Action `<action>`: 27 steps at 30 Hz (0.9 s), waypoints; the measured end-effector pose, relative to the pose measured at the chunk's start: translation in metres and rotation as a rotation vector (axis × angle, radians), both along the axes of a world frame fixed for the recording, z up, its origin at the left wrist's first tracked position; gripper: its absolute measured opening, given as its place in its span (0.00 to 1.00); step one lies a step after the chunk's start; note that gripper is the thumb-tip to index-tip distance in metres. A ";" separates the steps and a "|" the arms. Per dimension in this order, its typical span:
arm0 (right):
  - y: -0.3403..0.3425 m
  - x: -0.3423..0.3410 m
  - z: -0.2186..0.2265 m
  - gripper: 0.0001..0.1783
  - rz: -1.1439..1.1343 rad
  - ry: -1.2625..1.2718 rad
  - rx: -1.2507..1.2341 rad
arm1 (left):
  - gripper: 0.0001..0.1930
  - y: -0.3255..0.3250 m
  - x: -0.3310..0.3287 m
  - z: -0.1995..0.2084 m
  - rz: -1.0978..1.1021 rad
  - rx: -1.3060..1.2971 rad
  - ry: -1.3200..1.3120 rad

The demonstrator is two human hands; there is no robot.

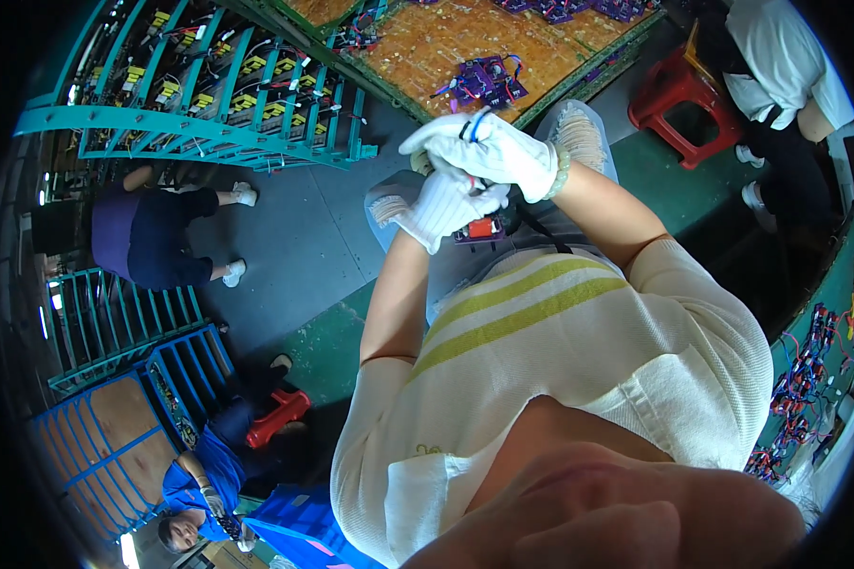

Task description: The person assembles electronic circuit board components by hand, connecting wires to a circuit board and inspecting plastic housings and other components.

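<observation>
A small board (481, 229) with a red block is by the person's lap.
The white-gloved left hand (443, 207) is just beside it, and the white-gloved right hand (503, 155) overlaps the left. Their fingers are bent in close; you cannot tell what they hold. Past them, a purple board (491, 82) with wires lies on the brown surface (417, 57).

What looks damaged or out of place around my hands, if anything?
Nothing looks spilled. The jeans look odd: frayed at both knees, perhaps by design. A purple circuit board lies apart from the others on the wooden tabletop. The red-topped board by your left hand is too hidden to judge.
</observation>
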State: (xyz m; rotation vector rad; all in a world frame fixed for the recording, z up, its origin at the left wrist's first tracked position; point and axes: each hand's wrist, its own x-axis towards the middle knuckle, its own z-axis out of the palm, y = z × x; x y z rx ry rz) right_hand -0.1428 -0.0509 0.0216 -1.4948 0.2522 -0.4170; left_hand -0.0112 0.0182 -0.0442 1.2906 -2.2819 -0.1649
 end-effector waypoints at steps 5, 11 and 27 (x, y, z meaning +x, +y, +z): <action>-0.005 0.016 -0.018 0.12 -0.458 -0.074 -0.925 | 0.19 -0.004 -0.008 0.021 0.034 0.292 -0.139; -0.029 0.014 -0.028 0.14 -0.383 -0.055 -0.687 | 0.18 -0.010 0.010 0.001 0.230 0.368 -0.258; -0.003 -0.012 -0.035 0.20 -0.621 0.225 -0.643 | 0.22 -0.028 0.021 -0.001 0.195 1.230 2.175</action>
